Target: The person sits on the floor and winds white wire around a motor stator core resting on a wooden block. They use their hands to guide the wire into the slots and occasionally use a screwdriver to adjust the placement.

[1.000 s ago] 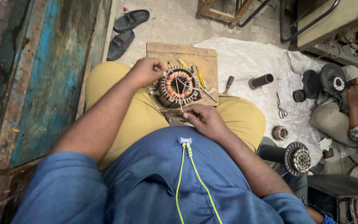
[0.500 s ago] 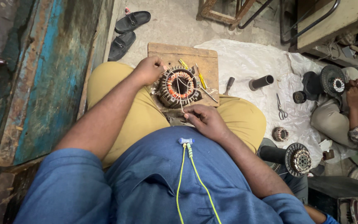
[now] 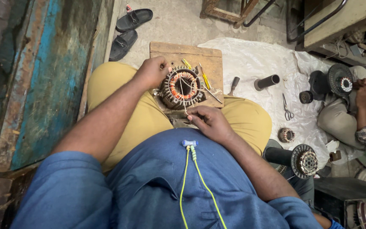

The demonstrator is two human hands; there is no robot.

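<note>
While resting on wooden board (image 3: 208,57) across lap: stator (image 3: 183,88), copper coils largely wound. Left hand (image 3: 151,72) fingers clamped on rim; right hand (image 3: 210,121) pinching thread (image 3: 184,94). Lacing unfinished; loose ends untrimmed.

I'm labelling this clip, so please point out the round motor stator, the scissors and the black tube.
motor stator (image 3: 182,88), head view, on its copper winding ring.
scissors (image 3: 287,108), head view, at the pivot where the blades cross.
black tube (image 3: 267,82), head view, mid-length on its side.
</note>
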